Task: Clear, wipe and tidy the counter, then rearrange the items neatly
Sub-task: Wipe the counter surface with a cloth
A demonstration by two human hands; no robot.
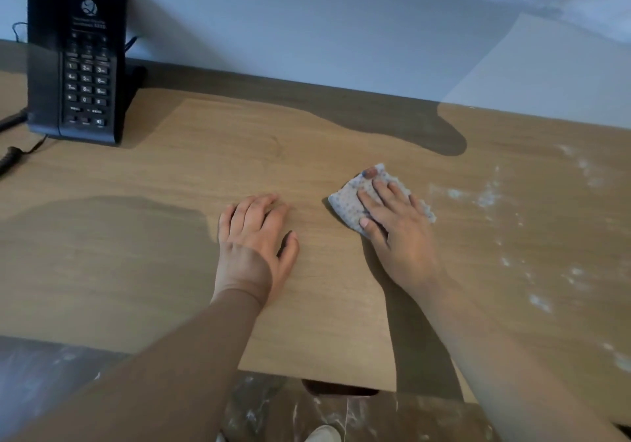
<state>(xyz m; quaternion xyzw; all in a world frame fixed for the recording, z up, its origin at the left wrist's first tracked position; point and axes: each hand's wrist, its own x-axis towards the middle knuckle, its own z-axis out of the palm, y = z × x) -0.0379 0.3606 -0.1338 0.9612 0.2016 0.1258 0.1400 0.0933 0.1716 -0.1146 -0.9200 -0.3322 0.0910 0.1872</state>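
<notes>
Head view: right hand (pixel 396 223) presses flat, fingers straight, on a folded cloth (pixel 345 202) at centre right of the counter (pixel 170 175). Left hand (pixel 254 236) rests beside it, fingers relaxed, holding nothing. The cloth looks soft, light and limp; best gathered by its edge.

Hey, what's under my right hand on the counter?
A small speckled cloth lies flat on the wooden counter under your right hand. Its edges show around the fingers; the middle, and any dirt beneath it, is covered.
</notes>
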